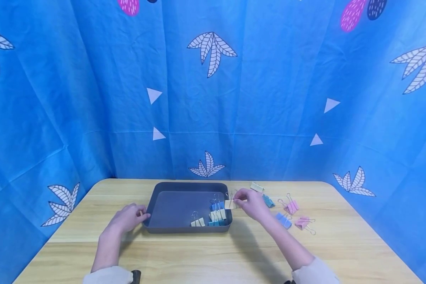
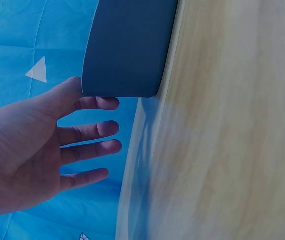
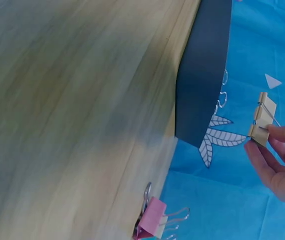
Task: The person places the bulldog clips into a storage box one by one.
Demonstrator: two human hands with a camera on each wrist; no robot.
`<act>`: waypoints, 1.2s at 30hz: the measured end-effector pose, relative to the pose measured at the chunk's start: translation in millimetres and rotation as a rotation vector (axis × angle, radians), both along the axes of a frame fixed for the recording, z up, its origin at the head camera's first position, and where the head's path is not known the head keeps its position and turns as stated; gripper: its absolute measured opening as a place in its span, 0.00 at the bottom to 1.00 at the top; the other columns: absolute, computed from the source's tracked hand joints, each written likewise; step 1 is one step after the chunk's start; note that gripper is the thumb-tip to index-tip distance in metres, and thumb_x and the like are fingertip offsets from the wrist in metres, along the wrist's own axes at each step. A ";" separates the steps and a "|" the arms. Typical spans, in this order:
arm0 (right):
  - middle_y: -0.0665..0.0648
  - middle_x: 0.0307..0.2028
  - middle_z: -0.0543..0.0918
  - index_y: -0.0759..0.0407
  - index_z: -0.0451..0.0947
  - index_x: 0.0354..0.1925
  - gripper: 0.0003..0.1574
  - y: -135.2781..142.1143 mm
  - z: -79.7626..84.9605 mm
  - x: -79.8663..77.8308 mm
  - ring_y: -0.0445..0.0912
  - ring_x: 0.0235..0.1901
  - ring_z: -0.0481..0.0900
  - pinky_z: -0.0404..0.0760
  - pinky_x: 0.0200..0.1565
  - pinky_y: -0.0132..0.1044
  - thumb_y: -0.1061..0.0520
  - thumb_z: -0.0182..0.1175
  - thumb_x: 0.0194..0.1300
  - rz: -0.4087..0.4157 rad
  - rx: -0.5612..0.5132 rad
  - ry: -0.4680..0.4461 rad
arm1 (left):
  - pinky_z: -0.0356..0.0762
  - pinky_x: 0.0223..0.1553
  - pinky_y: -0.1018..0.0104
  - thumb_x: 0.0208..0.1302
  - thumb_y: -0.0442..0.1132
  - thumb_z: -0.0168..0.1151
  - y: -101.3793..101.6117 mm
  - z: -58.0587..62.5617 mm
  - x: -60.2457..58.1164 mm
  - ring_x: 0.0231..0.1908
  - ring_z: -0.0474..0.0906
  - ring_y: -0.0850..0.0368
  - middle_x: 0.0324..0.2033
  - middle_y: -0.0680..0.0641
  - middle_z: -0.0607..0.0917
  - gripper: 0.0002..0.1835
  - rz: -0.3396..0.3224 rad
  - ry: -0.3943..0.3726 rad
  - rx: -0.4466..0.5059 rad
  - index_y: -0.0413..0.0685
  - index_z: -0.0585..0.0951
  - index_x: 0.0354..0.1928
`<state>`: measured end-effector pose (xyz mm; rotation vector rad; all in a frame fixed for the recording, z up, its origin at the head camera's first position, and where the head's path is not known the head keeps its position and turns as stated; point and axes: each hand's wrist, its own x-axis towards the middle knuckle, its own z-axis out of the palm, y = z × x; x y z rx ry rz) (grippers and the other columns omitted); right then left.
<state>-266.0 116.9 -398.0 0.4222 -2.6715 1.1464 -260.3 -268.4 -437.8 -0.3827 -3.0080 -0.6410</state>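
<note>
My right hand pinches a pale yellow binder clip between thumb and fingertips, held up at the right wall of the dark grey tray. My left hand holds the tray's left front corner, thumb at the rim and index finger along the outer wall. The other left fingers stretch out beside it, touching nothing. Inside the tray, toward its right side, lie a blue binder clip, a teal one and two pale yellow ones, the nearer of them lying apart at the front.
Right of the tray, several binder clips lie on the wooden table: a pale yellow one, a teal one, a blue one and two pink ones, the farther one beyond the other. A blue patterned curtain surrounds the table.
</note>
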 end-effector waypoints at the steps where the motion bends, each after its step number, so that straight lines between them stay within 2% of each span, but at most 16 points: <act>1: 0.53 0.28 0.81 0.58 0.78 0.29 0.03 -1.3 -0.8 -1.0 0.47 0.33 0.79 0.78 0.32 0.37 0.64 0.63 0.55 0.008 -0.001 -0.005 | 0.68 0.28 0.59 0.62 0.43 0.60 -0.1 -0.2 0.0 0.28 0.69 0.57 0.26 0.53 0.74 0.07 0.000 0.000 -0.002 0.47 0.80 0.33; 10: 0.53 0.28 0.81 0.60 0.78 0.30 0.02 -14.8 -3.4 -5.9 0.48 0.33 0.79 0.78 0.34 0.37 0.66 0.61 0.56 0.068 0.027 -0.015 | 0.69 0.30 0.57 0.61 0.43 0.60 -0.7 -2.1 -1.6 0.28 0.70 0.57 0.26 0.54 0.75 0.07 0.003 0.000 -0.013 0.47 0.80 0.33; 17: 0.53 0.29 0.82 0.62 0.78 0.30 0.02 -28.3 -4.0 -9.9 0.50 0.35 0.80 0.78 0.35 0.37 0.66 0.61 0.56 0.089 0.041 0.010 | 0.69 0.31 0.56 0.62 0.44 0.60 0.2 0.0 -0.3 0.29 0.70 0.56 0.27 0.52 0.74 0.11 0.011 -0.005 -0.031 0.44 0.81 0.39; 26: 0.53 0.29 0.81 0.62 0.78 0.30 0.02 -44.7 -3.7 -13.4 0.46 0.32 0.78 0.77 0.38 0.39 0.66 0.61 0.55 0.130 0.065 0.025 | 0.68 0.36 0.47 0.62 0.45 0.59 2.3 5.6 0.9 0.34 0.72 0.49 0.28 0.52 0.77 0.15 0.021 -0.004 -0.087 0.41 0.81 0.43; 36: 0.53 0.29 0.81 0.62 0.78 0.31 0.02 -60.0 -7.2 -17.5 0.42 0.26 0.75 0.76 0.32 0.34 0.65 0.60 0.57 0.133 0.067 -0.022 | 0.67 0.39 0.44 0.62 0.45 0.59 1.3 4.1 1.8 0.35 0.71 0.47 0.29 0.51 0.76 0.15 0.035 -0.005 -0.095 0.41 0.81 0.43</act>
